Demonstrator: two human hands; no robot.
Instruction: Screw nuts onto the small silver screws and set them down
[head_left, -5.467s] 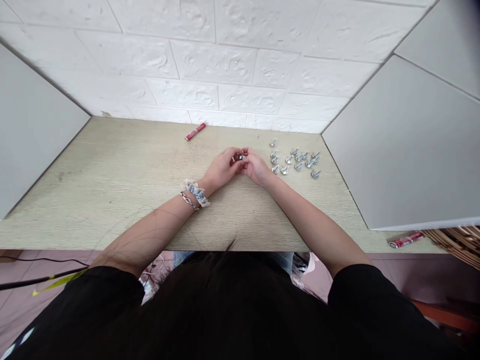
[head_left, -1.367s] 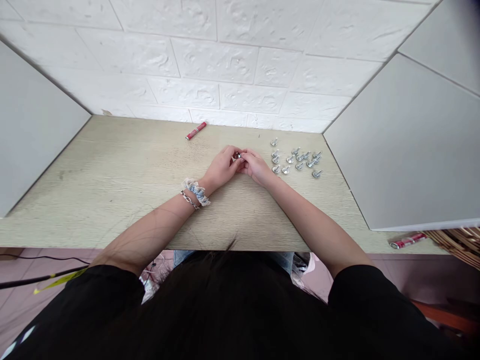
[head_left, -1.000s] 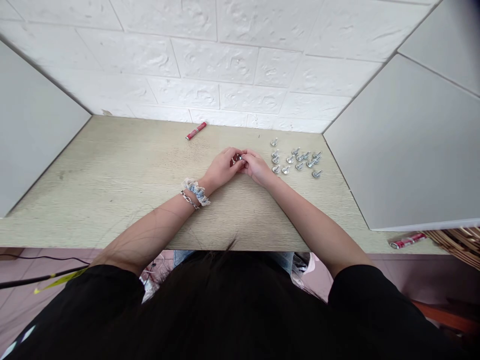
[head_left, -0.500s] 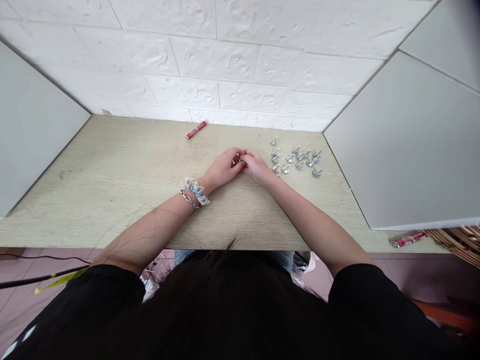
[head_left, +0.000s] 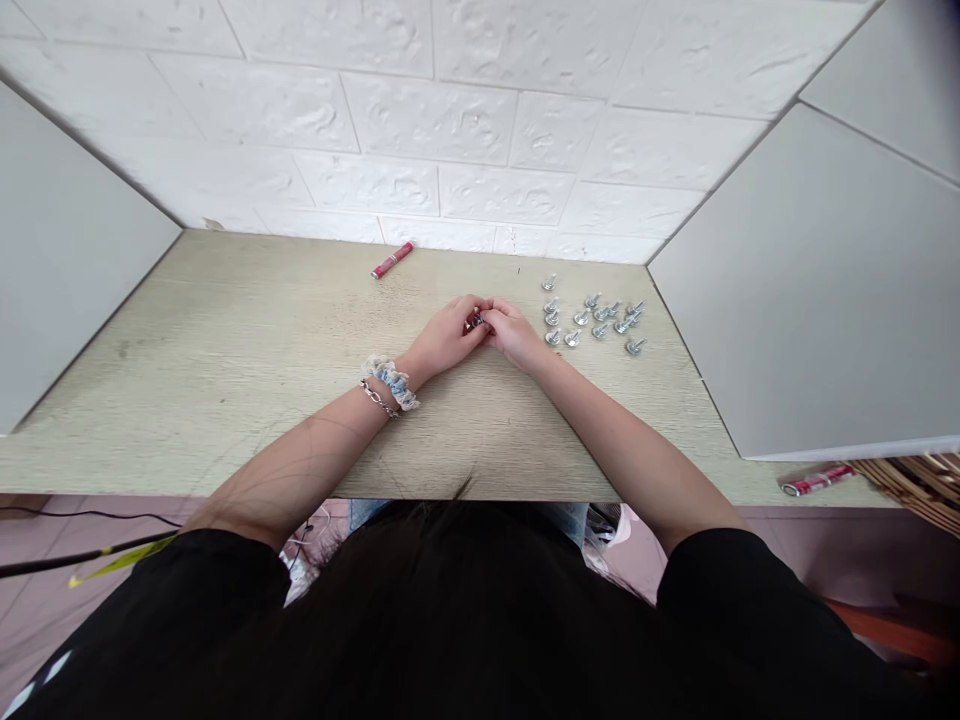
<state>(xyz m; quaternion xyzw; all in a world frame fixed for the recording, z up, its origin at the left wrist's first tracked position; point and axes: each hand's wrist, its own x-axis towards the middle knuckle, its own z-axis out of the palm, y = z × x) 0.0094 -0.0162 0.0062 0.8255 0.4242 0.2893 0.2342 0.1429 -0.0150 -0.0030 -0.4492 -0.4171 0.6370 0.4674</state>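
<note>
My left hand [head_left: 444, 336] and my right hand [head_left: 512, 334] meet over the middle of the wooden table [head_left: 225, 350]. Their fingertips pinch one small silver metal part [head_left: 475, 321] between them; most of it is hidden by the fingers. A blue scrunchie and a chain bracelet [head_left: 388, 386] sit on my left wrist. Just right of my right hand lies a cluster of several small silver screw-like parts [head_left: 592, 318].
A red tube [head_left: 391, 261] lies near the back wall. White panels stand on the left [head_left: 67, 250] and right [head_left: 810, 300] of the table. Another red tube [head_left: 814, 480] and a wicker basket [head_left: 915, 480] sit at the front right.
Only my fingers have shifted slightly around the small metal part; both hands stay in the same place and the parts on the table have not moved.
</note>
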